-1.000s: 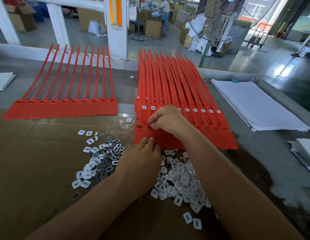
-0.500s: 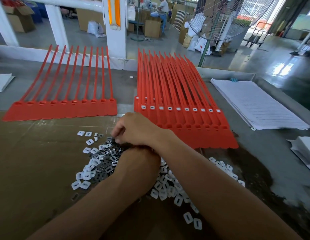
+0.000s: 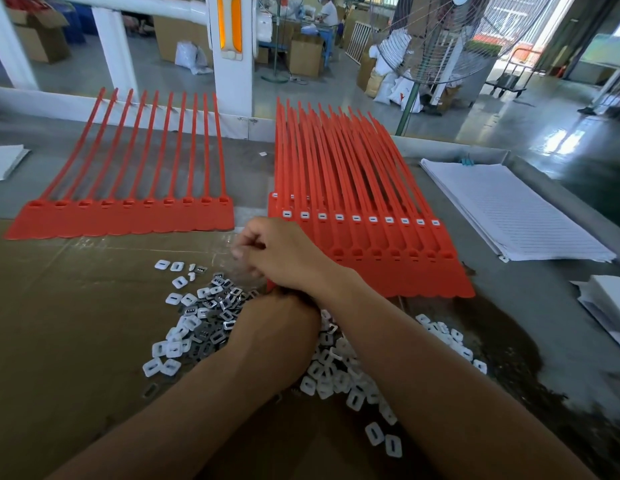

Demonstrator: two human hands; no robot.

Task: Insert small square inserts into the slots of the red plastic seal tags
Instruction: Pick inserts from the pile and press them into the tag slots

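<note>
A stack of red seal tag sheets (image 3: 370, 188) lies at centre right; one row of its heads carries white inserts (image 3: 356, 218), and the front sheet (image 3: 422, 275) shows empty slots. Another red tag sheet (image 3: 128, 220) lies at the left with empty slots. Loose white and metal square inserts (image 3: 204, 317) are heaped on the cardboard in front. My right hand (image 3: 284, 258) is crossed over my left wrist, fingers curled and pinched just above the heap's far edge; the fingertips are blurred. My left hand is hidden beneath the right wrist; only its forearm (image 3: 267, 348) shows.
A stack of white lined paper sheets (image 3: 509, 209) lies to the right, more white sheets (image 3: 610, 303) at the far right edge and some (image 3: 3, 161) at the left. Brown cardboard (image 3: 59, 323) covers the near table. A standing fan (image 3: 440, 46) rises behind the bench.
My right hand left the front tag sheet, swung left over my left wrist to the insert heap, and has now lifted slightly with pinched fingers. The left hand stayed on the heap.
</note>
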